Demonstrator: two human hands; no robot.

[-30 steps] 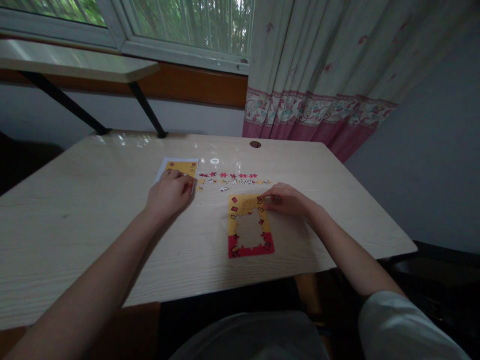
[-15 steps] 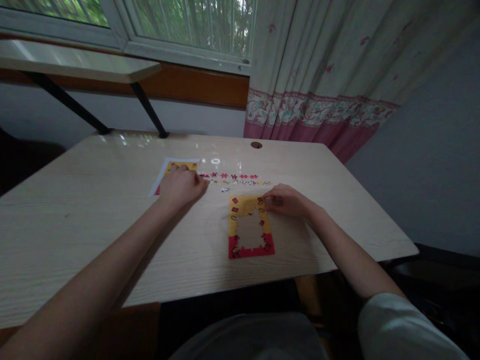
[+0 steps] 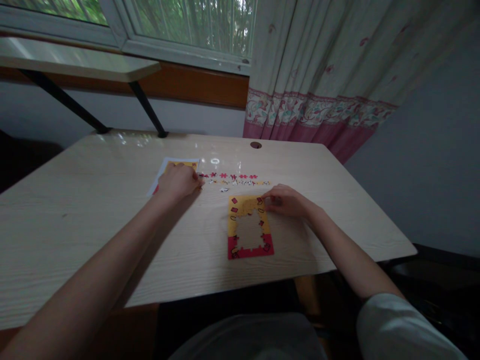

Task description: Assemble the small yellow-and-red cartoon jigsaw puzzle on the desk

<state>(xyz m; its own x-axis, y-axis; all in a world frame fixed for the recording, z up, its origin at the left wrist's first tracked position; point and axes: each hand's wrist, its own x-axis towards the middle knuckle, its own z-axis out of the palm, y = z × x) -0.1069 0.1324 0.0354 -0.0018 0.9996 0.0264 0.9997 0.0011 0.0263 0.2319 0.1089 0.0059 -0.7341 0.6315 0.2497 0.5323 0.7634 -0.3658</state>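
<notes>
The puzzle (image 3: 245, 206), yellow in the upper part and red at the bottom, lies flat on the table (image 3: 93, 210) with a large gap in its middle, through which the table surface is seen. The right hand (image 3: 287, 200) is at its upper right corner: the tip of the forefinger meets this corner, or is just beside it, and the other fingers are bent next to the edge; whether they grip it, I cannot tell. The left hand (image 3: 180, 181) is over the printed sheet (image 3: 193, 164) and covers much of it. Its fingers point to the left end of the loose pieces, with thumb and forefinger close to each other; if a piece is between them, I cannot tell. A row of red pieces (image 3: 224, 175) lies farther away, a row of white and yellow pieces (image 3: 234, 183) is in front of it, and one whitish piece (image 3: 224, 190) lies alone, nearer to the puzzle. On the puzzle border there are red diamond shapes and dark line drawings, and the small marks are too blurred for reading.
</notes>
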